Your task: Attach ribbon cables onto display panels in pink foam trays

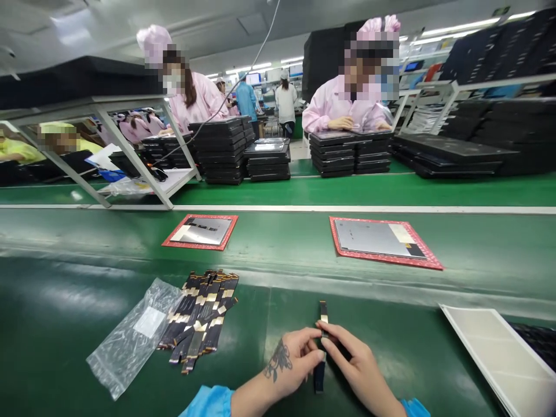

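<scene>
Both hands pinch one narrow black flex strip with gold contacts (322, 341) above the green desk (391, 359).
Left hand (292, 364) and right hand (354, 365) fingers closed on it, apparently mid-strip; grip edges only, keep contacts untouched.

Flex strip (322, 341) between both hands (295, 362)

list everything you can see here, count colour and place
flex cable strip: one, black with gold pads, held upright between both hands
flex cable pile: many, black and gold, fanned on the green table left of the hands
plastic bag: one, clear, left of the pile
red-edged panels: two, silver faces, on the belt
white tray: one, lower right
black tray stacks: several, far bench
co-workers: two seated in pink, more behind
left hand: one, tattooed, pinching the strip
right hand: one, pinching the strip
</scene>
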Tool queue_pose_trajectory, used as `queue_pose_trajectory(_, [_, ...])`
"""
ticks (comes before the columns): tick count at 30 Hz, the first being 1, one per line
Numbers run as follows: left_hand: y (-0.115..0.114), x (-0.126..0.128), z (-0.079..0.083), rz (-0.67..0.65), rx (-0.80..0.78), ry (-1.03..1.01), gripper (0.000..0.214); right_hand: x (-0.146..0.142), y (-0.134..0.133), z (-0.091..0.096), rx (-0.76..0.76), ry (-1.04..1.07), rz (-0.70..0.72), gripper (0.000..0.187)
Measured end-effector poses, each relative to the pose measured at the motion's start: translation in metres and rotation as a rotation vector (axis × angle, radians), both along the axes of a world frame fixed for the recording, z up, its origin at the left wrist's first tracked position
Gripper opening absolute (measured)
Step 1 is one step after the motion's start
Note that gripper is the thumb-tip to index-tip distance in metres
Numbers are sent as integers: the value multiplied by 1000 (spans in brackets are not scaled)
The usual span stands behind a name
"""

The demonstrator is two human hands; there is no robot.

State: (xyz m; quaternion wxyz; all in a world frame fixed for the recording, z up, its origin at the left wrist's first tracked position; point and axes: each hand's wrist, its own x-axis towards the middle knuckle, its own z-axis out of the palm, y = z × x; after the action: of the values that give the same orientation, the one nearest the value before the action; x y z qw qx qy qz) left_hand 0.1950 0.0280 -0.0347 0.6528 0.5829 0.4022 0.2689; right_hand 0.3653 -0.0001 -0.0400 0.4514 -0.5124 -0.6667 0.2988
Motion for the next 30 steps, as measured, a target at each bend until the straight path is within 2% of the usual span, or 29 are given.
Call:
queue_pose_trajectory(6, [2,2,-10,5,-27,4,39,-3,0,-1,61,60,-10,25])
queue_pose_trajectory(12, [5,2,-24,8,-20,-8,38,1,2,-13,42,145,-73,49])
queue_pose_trajectory(18, [4,4,-24,42,-21,-11,34,0,4,-16,21,148,-90,39])
queue_pose_trajectory(23, [2,5,-20,52,-10,12,30,-5,4,-8,59,127,-165,32])
queue_pose_trajectory(30, [5,3,-20,-4,20,36,26,-6,4,6,65,94,-153,25])
